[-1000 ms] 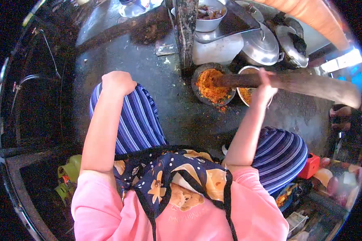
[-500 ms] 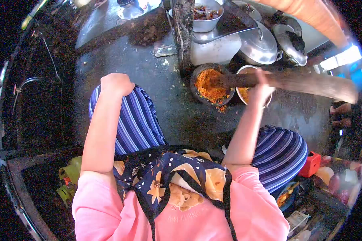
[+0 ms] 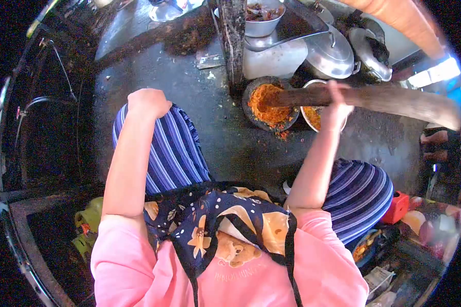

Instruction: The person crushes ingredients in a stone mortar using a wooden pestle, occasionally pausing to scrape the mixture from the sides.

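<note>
Under right hand (image 3: 337, 105), pestle (image 3: 394, 101) partly hidden.

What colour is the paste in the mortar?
Orange-red paste under the wooden pestle, clearest in the head view.

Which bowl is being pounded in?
Find the dark upright post at top centre; the mortar sits on the floor at its foot. The long pestle in the right hand dips into it; unlike the metal bowl beside it, it is dark-rimmed and heaped with orange paste.
</note>
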A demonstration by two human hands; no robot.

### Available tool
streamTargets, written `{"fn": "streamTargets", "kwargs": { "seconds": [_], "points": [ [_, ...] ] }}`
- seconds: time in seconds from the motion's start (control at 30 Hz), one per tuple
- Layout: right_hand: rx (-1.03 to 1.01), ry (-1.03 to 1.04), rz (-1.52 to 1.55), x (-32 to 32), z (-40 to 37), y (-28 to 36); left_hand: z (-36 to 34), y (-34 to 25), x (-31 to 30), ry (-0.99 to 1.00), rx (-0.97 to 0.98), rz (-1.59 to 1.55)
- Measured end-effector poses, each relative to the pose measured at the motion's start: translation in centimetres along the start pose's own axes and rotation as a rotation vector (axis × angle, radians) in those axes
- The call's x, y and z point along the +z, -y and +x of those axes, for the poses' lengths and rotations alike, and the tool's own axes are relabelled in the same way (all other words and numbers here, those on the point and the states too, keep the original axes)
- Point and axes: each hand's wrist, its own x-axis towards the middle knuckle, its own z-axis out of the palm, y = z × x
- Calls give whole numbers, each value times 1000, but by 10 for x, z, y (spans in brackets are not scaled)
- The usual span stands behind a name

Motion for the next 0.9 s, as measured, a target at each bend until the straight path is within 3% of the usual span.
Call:
{"fn": "streamTargets", "kwargs": {
  "seconds": [0.07,0.13,0.2,0.23,0.27,0.3,0.33,0.43,0.47,0.53,0.6,0.63,0.67,0.7,0.73,0.77,0.83,0.9],
  "points": [
    [-3,-138,37,7,-27,-87,2,0,1,-2,1,-2],
    [329,-104,165,-7,-51,-121,7,1,10,-68,25,3],
    [291,-118,158,-10,-56,-113,2,3,14,-98,49,17],
    [166,-177,233,-8,-56,-112,2,3,14,-91,48,20],
    [76,-194,190,-4,-42,-93,4,1,9,-99,41,14],
    [120,-184,275,-1,-27,-66,8,2,9,-97,40,14],
    [137,-100,124,1,-17,-26,11,4,13,-91,51,15],
    [23,-22,86,3,1,34,14,9,17,-99,62,10],
    [15,-12,72,3,3,37,13,9,17,-111,52,8],
    [50,-6,6,-3,-1,-21,9,9,14,-104,49,4],
    [148,-168,-59,18,-46,-83,2,7,8,-92,24,-15],
    [171,-62,22,5,-54,-100,5,7,7,-100,18,-18],
    [195,52,106,5,-59,-97,7,8,5,-124,28,-19],
    [178,-29,189,8,-62,-98,5,7,10,-124,50,-10],
    [170,-38,37,6,-56,-97,5,6,12,-107,54,3],
    [109,-186,147,26,-52,-61,0,3,2,-64,41,9],
    [53,33,19,19,-25,-13,2,1,1,-19,32,13],
    [-3,87,24,14,-7,24,8,6,8,-17,32,-15]
  ]
}}
